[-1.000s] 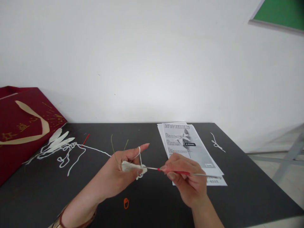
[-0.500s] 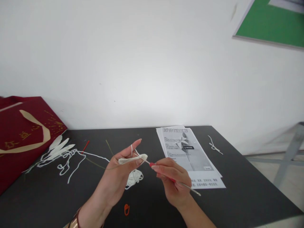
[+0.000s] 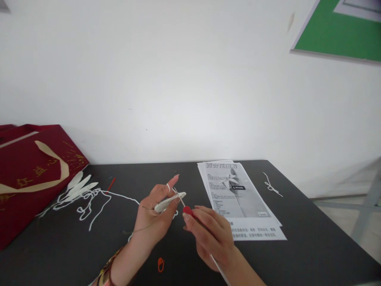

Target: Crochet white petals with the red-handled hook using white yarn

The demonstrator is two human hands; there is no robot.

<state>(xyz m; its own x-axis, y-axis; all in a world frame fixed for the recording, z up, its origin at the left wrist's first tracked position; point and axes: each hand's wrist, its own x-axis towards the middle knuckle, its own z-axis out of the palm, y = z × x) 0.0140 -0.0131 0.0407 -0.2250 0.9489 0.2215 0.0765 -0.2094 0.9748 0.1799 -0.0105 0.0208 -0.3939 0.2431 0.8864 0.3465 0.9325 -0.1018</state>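
Above the near middle of the dark desk (image 3: pixel 166 172), the left hand (image 3: pixel 153 218) pinches a small white knitted piece (image 3: pixel 166 202) between thumb and fingers, with white yarn looped round its raised forefinger. Just to the right, the right hand (image 3: pixel 212 234) grasps a red-handled hook (image 3: pixel 187 211), whose thin shaft reaches the right end of the piece; whether its tip sits in a stitch is too small to tell. Near the left wrist lies an orange clip (image 3: pixel 160 264). On the far left, several white petal shapes (image 3: pixel 77 186) and tangled strands lie beside a dark red bag (image 3: pixel 29 167). Right of centre, printed sheets (image 3: pixel 241 194) lie overlapping, with a knotted white string (image 3: pixel 270 186) farther right
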